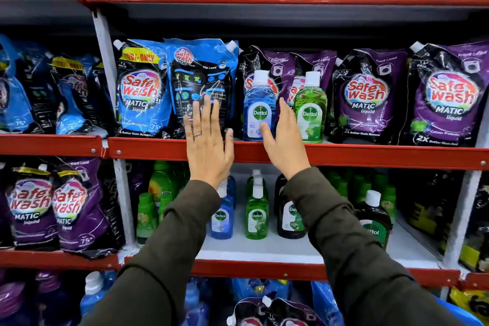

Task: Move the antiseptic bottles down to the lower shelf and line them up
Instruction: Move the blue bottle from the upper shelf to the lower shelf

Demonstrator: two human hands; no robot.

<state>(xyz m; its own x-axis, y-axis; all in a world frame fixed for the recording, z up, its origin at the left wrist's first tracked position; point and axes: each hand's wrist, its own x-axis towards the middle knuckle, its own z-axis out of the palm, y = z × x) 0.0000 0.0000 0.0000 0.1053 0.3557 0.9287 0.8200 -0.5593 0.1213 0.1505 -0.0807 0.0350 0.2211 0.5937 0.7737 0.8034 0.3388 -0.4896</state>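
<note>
Two antiseptic bottles stand upright on the upper shelf: a blue bottle and a green bottle, both with white caps. My right hand is open between them, its thumb touching the blue bottle's lower label. My left hand is open, fingers spread, in front of a blue detergent pouch, left of the blue bottle. On the lower shelf stand a blue bottle, a green bottle, and two dark bottles.
Purple detergent pouches crowd behind and right of the upper bottles, blue pouches to the left. Small green-capped bottles fill the lower shelf's left and back. White uprights divide the shelf bays. More pouches lie below.
</note>
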